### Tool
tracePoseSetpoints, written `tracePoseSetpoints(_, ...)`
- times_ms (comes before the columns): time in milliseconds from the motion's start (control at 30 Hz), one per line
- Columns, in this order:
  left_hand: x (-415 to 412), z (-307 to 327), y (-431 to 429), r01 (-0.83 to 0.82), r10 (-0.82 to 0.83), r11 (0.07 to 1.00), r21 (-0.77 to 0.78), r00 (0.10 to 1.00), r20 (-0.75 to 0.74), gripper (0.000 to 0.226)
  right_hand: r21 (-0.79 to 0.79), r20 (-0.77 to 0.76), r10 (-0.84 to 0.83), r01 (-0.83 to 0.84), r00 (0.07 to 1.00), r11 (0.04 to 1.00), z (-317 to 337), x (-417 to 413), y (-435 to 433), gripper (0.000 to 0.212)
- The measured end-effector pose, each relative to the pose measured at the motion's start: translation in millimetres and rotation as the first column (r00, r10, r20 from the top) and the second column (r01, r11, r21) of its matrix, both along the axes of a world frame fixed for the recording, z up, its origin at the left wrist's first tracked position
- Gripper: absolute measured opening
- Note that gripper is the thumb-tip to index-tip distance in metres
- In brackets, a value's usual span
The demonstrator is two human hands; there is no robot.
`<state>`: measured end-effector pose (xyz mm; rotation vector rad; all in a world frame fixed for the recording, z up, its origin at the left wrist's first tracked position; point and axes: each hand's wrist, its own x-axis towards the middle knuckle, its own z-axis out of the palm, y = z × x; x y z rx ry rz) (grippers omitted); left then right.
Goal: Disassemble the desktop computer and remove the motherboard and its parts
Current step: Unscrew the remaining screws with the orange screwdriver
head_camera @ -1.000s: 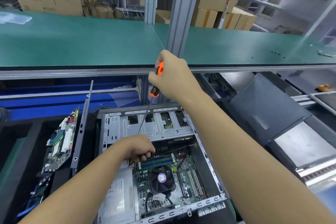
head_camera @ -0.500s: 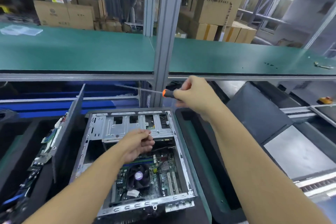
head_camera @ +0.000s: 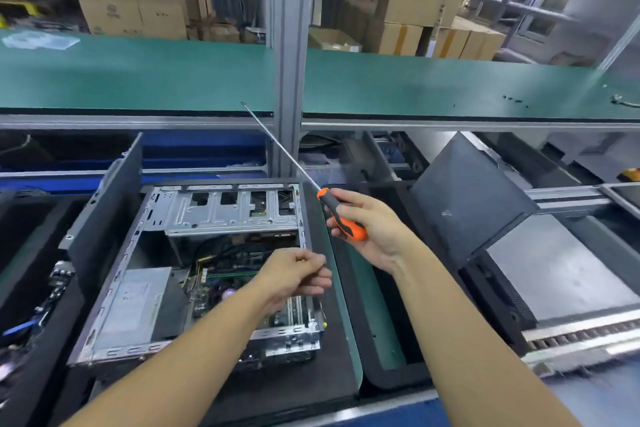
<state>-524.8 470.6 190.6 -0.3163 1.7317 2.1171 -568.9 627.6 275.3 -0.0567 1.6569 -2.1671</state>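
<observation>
The open desktop case (head_camera: 114, 291) lies on a black mat, left of centre. Inside it I see the green motherboard (head_camera: 242, 262) with its fan partly hidden under my left arm, a grey power supply (head_camera: 135, 305) and a metal drive cage (head_camera: 228, 215). My left hand (head_camera: 294, 276) hovers over the board's right side, fingers curled and thumb pressed to forefinger; nothing shows between them. My right hand (head_camera: 372, 230) grips the orange and black screwdriver (head_camera: 341, 215) just right of the case, with the long shaft pointing up and left.
A dark side panel (head_camera: 104, 218) leans against the case's left side, with another circuit board (head_camera: 52, 291) beyond it. A black cover (head_camera: 467, 204) and a conveyor (head_camera: 588, 333) are to the right. A green shelf (head_camera: 138, 80) and its metal post (head_camera: 285, 45) stand behind.
My right hand has drawn the screwdriver out of the case and swung it to the right. The left hand has lifted off the board and moved right with its fingers pinched.
</observation>
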Motion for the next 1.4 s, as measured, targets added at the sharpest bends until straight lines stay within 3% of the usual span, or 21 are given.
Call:
tracePoseSetpoints(167,-4,-9,70,0.106,-0.105,0.993,-0.054,0.994,0.019,0.022,0.248,-0.039,0.076,-0.064,0.996,0.967,-10,22,62,0.044)
tracePoseSetpoints(367,-11,-55,140,0.277,-0.244,0.948,-0.157,0.949,0.202,0.021,0.403,0.018,-0.088,0.073,0.996,0.912,-32,49,123,0.040)
tracePoseSetpoints(600,-11,-100,185,0.301,-0.234,0.939,-0.166,0.914,0.330,0.029,0.456,0.049,-0.265,0.215,0.963,0.864,-63,60,169,0.036)
tracePoseSetpoints(700,-14,-104,182,0.264,-0.205,0.950,-0.164,0.929,0.309,0.058,0.456,0.053,-0.283,0.229,0.958,0.860,-70,57,171,0.037)
tracePoseSetpoints(800,-17,-94,169,0.166,-0.142,0.984,-0.063,0.949,0.280,0.046,0.432,0.054,-0.286,0.236,0.957,0.870,-72,49,159,0.036)
tracePoseSetpoints(867,-16,-75,155,0.081,-0.115,0.986,0.149,0.965,0.237,0.040,0.397,0.054,-0.251,0.210,0.967,0.893,-70,45,144,0.034)
tracePoseSetpoints(967,-13,-35,133,0.005,-0.060,0.914,0.405,0.990,0.124,0.031,0.280,0.056,-0.155,0.134,0.986,0.951,-64,39,108,0.030)
tracePoseSetpoints(1067,-7,0,96,-0.110,0.097,0.866,0.488,0.994,0.053,0.025,0.099,0.031,-0.070,0.067,0.997,0.993,-61,31,57,0.028)
tracePoseSetpoints(1167,7,10,30,-0.190,0.226,0.814,0.549,0.974,0.003,0.028,-0.051,0.028,0.119,-0.118,0.992,0.992,-56,30,-3,0.030)
tracePoseSetpoints(1400,66,9,-121,-0.304,0.385,0.806,0.508,0.921,-0.060,0.033,0.015,-0.031,0.469,-0.469,0.883,0.883,-57,59,-144,0.036)
